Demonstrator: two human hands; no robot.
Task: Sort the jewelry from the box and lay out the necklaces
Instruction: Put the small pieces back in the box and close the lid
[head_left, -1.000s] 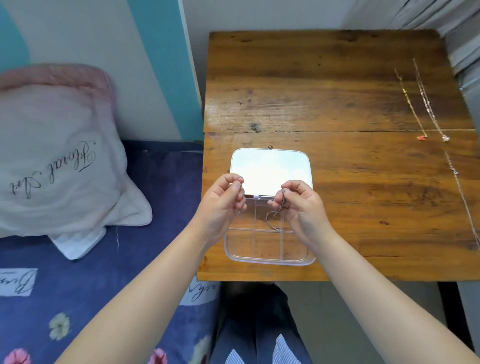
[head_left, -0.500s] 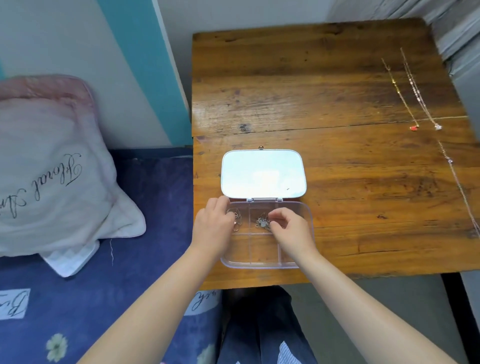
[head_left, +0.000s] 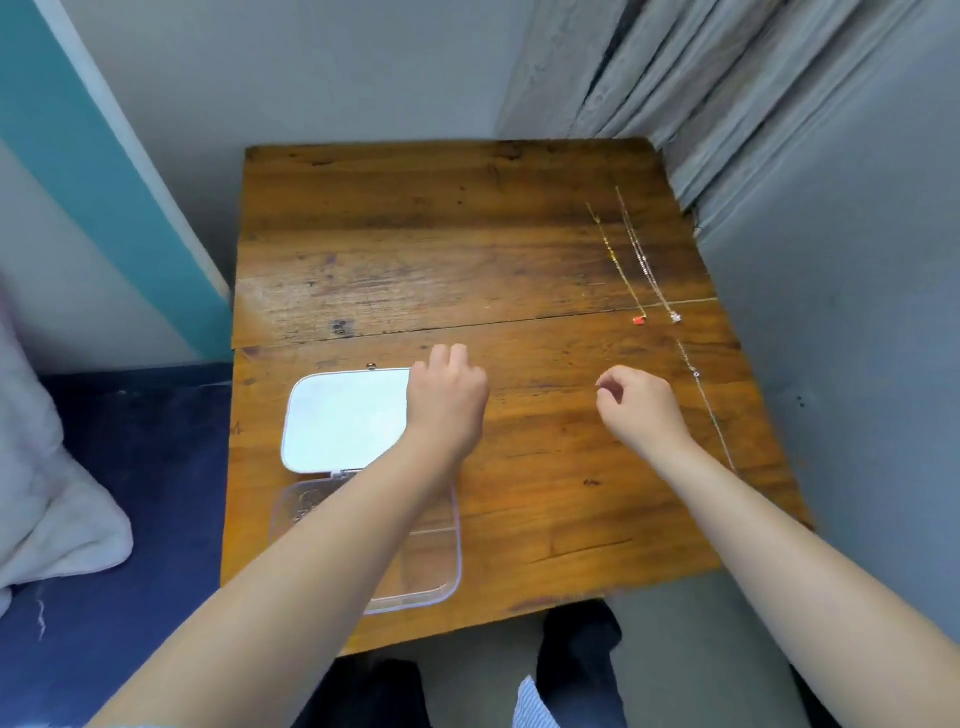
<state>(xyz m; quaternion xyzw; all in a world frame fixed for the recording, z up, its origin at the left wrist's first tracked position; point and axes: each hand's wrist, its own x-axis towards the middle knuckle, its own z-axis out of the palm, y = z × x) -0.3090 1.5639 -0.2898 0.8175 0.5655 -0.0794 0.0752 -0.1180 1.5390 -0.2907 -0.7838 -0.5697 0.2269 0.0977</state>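
**Both hands out over the table, past the open box**

While the left hand is hovering with its fingers curled under, knuckles up, its grip is hidden, so whether it is holding anything cannot be told. It is overlapping the right edge of the white mirrored lid, which is lying flat open on the brown wooden table. The left forearm is crossing over the clear plastic compartmented jewelry box, where a small tangle of chain is sitting in the far left compartment. The right hand is hanging to the right, thumb and forefinger pinched together; a chain between them is too fine to make out. Just beyond it, a thin silver necklace is lying straight along the table's right edge. Farther off, a gold chain with a red pendant and a pale chain with a clear pendant are lying side by side.
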